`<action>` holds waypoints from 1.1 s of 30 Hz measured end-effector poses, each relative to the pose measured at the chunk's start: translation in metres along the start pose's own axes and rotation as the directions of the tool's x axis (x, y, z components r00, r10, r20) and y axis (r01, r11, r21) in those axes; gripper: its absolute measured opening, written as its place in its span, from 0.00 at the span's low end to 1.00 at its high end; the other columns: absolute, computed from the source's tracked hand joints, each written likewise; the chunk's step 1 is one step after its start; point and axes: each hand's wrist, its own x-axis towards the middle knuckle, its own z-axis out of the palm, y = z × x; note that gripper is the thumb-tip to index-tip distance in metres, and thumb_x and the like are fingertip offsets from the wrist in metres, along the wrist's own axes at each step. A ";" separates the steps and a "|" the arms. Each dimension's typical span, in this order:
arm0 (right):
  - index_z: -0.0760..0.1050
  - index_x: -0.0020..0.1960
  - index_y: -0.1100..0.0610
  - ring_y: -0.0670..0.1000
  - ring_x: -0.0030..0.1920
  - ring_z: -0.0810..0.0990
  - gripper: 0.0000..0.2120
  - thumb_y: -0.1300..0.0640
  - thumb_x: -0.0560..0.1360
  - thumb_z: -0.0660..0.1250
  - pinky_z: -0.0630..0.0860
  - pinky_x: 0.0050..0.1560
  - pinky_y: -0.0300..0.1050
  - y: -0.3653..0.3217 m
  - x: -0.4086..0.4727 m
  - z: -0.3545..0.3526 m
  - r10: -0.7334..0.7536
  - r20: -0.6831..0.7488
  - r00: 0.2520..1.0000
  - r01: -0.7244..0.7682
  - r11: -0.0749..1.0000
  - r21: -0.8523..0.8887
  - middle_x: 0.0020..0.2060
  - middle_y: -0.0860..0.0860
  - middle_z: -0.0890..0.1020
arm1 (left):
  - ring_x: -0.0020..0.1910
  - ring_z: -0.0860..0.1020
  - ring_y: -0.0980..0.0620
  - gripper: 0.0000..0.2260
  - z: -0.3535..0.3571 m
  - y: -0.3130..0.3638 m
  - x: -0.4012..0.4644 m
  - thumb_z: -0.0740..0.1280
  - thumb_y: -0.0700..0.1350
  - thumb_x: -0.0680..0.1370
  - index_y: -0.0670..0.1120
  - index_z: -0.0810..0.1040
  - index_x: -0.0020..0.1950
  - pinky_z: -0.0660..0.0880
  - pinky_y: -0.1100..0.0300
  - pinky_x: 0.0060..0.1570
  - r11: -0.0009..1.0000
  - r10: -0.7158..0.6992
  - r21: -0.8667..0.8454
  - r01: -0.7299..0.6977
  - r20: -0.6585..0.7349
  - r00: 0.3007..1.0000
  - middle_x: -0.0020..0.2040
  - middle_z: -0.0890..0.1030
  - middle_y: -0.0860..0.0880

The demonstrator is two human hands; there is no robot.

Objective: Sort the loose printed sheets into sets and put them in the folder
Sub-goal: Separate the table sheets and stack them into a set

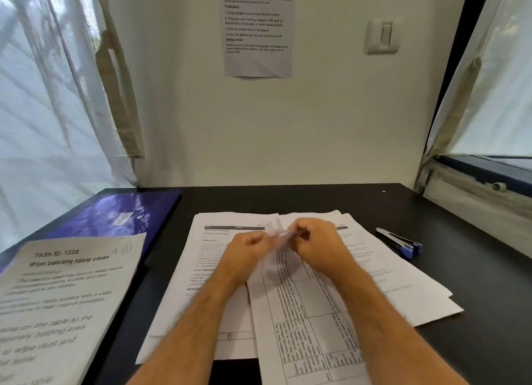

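Observation:
Loose printed sheets (213,272) lie spread over the middle of the black table. A sheet printed with a table grid (302,321) lies on top, its far end lifted and blurred between my hands. My left hand (247,250) and my right hand (315,242) both pinch that far edge with curled fingers. A sheet headed "TASK ID: 1228" (62,298) lies at the left, partly over the purple folder (121,212), which lies closed at the back left.
A blue and black stapler (400,242) lies to the right of the sheets. The black table (475,341) meets the wall at the back, where a printed notice (257,29) hangs. Curtained windows flank both sides.

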 end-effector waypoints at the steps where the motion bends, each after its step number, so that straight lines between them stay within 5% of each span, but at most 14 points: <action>1: 0.80 0.45 0.51 0.46 0.44 0.80 0.05 0.59 0.77 0.70 0.79 0.46 0.39 0.004 -0.005 0.001 0.005 0.003 1.000 -0.005 0.999 0.047 0.41 0.44 0.82 | 0.50 0.83 0.48 0.21 -0.003 0.000 0.002 0.63 0.64 0.77 0.50 0.85 0.52 0.79 0.52 0.52 0.995 -0.009 -0.103 0.007 -0.018 1.000 0.49 0.86 0.49; 4: 0.81 0.42 0.52 0.48 0.45 0.81 0.07 0.63 0.75 0.71 0.81 0.46 0.39 0.011 -0.013 0.002 0.040 0.020 0.999 -0.043 0.990 0.138 0.41 0.44 0.83 | 0.53 0.82 0.54 0.21 -0.015 -0.005 0.013 0.61 0.66 0.77 0.54 0.83 0.56 0.77 0.60 0.49 0.989 -0.017 -0.145 -0.022 -0.264 0.964 0.55 0.84 0.53; 6: 0.81 0.42 0.52 0.49 0.46 0.81 0.07 0.63 0.75 0.72 0.82 0.46 0.39 0.012 -0.012 0.004 0.060 0.031 0.998 -0.064 0.986 0.152 0.42 0.44 0.83 | 0.57 0.79 0.53 0.18 -0.029 -0.018 0.023 0.67 0.60 0.79 0.54 0.77 0.65 0.78 0.55 0.55 0.959 0.011 0.260 0.111 -0.425 0.905 0.61 0.81 0.52; 7: 0.80 0.42 0.52 0.50 0.46 0.81 0.07 0.63 0.75 0.72 0.82 0.46 0.40 0.012 -0.011 0.005 0.060 0.036 0.998 -0.065 0.986 0.154 0.42 0.44 0.83 | 0.62 0.76 0.49 0.23 -0.035 -0.026 0.027 0.68 0.59 0.78 0.53 0.73 0.71 0.76 0.50 0.61 0.867 -0.008 0.441 0.230 -0.450 0.893 0.66 0.78 0.50; 9: 0.80 0.42 0.52 0.50 0.46 0.81 0.07 0.63 0.75 0.71 0.82 0.46 0.39 0.011 -0.008 0.007 0.044 0.053 0.998 -0.051 0.988 0.145 0.42 0.45 0.83 | 0.71 0.69 0.41 0.37 -0.043 -0.037 0.031 0.71 0.63 0.74 0.51 0.63 0.77 0.69 0.44 0.69 0.716 -0.148 0.567 0.408 -0.447 0.882 0.73 0.71 0.44; 11: 0.79 0.43 0.52 0.50 0.46 0.81 0.08 0.64 0.76 0.70 0.81 0.44 0.38 0.009 -0.006 0.008 0.038 0.073 0.997 -0.048 0.989 0.139 0.42 0.46 0.83 | 0.72 0.68 0.39 0.44 -0.045 -0.040 0.033 0.73 0.66 0.69 0.49 0.59 0.78 0.68 0.43 0.70 0.680 -0.239 0.558 0.475 -0.444 0.864 0.72 0.70 0.41; 14: 0.80 0.44 0.53 0.49 0.45 0.81 0.08 0.65 0.75 0.70 0.81 0.45 0.39 0.010 -0.003 0.009 0.041 0.083 0.996 -0.050 0.992 0.119 0.42 0.47 0.82 | 0.67 0.71 0.39 0.44 -0.048 -0.039 0.034 0.76 0.61 0.70 0.48 0.58 0.77 0.70 0.43 0.65 0.693 -0.172 0.542 0.476 -0.517 0.838 0.69 0.72 0.40; 18: 0.80 0.45 0.53 0.49 0.46 0.81 0.07 0.65 0.74 0.71 0.82 0.47 0.42 0.009 -0.004 0.008 0.030 0.095 0.995 -0.040 0.993 0.112 0.42 0.47 0.83 | 0.64 0.74 0.37 0.35 -0.054 -0.034 0.030 0.73 0.47 0.76 0.47 0.60 0.78 0.74 0.43 0.57 0.873 -0.128 0.306 0.381 -0.609 0.783 0.69 0.72 0.39; 21: 0.79 0.47 0.52 0.50 0.46 0.82 0.09 0.65 0.75 0.70 0.83 0.50 0.46 0.009 -0.005 0.009 0.033 0.088 0.996 -0.043 0.992 0.117 0.43 0.47 0.83 | 0.53 0.79 0.45 0.21 -0.053 -0.025 0.024 0.68 0.51 0.80 0.49 0.70 0.71 0.74 0.55 0.43 0.929 -0.019 0.273 0.249 -0.638 0.770 0.62 0.79 0.45; 23: 0.75 0.55 0.49 0.50 0.46 0.82 0.14 0.65 0.76 0.69 0.83 0.50 0.47 0.008 -0.005 0.010 0.037 0.071 0.997 -0.047 0.988 0.147 0.44 0.47 0.82 | 0.39 0.79 0.55 0.11 -0.049 -0.016 0.018 0.64 0.55 0.81 0.50 0.78 0.57 0.70 0.62 0.32 0.908 0.133 0.396 0.133 -0.575 0.807 0.50 0.84 0.51; 25: 0.66 0.68 0.43 0.50 0.44 0.82 0.27 0.64 0.76 0.70 0.83 0.51 0.45 0.008 -0.004 0.012 0.039 0.043 0.998 -0.046 0.985 0.167 0.42 0.48 0.81 | 0.32 0.79 0.57 0.12 -0.045 -0.006 0.013 0.64 0.58 0.80 0.52 0.80 0.46 0.72 0.64 0.29 0.863 0.206 0.503 0.046 -0.434 0.877 0.40 0.83 0.54; 28: 0.52 0.76 0.37 0.50 0.43 0.83 0.41 0.62 0.76 0.71 0.80 0.52 0.40 0.007 -0.004 0.014 0.034 -0.008 0.999 -0.032 0.985 0.168 0.41 0.47 0.81 | 0.37 0.80 0.57 0.11 -0.035 0.007 0.006 0.66 0.60 0.79 0.55 0.83 0.48 0.77 0.62 0.38 0.780 0.166 0.626 -0.009 -0.193 0.967 0.40 0.83 0.57; 30: 0.54 0.76 0.38 0.48 0.46 0.83 0.38 0.60 0.77 0.70 0.79 0.53 0.39 0.006 -0.006 0.015 -0.007 -0.011 1.000 0.008 0.989 0.150 0.47 0.41 0.81 | 0.40 0.80 0.58 0.13 -0.029 0.010 0.003 0.67 0.62 0.77 0.57 0.84 0.51 0.79 0.62 0.43 0.757 0.107 0.653 -0.028 -0.082 0.991 0.44 0.83 0.59; 33: 0.74 0.64 0.46 0.47 0.51 0.81 0.17 0.60 0.78 0.69 0.80 0.50 0.38 0.008 -0.005 0.016 -0.038 0.018 0.999 0.035 0.984 0.175 0.52 0.41 0.80 | 0.41 0.82 0.55 0.22 -0.024 0.010 0.000 0.62 0.69 0.75 0.54 0.85 0.49 0.81 0.56 0.49 0.758 0.040 0.650 -0.040 0.015 0.999 0.44 0.85 0.57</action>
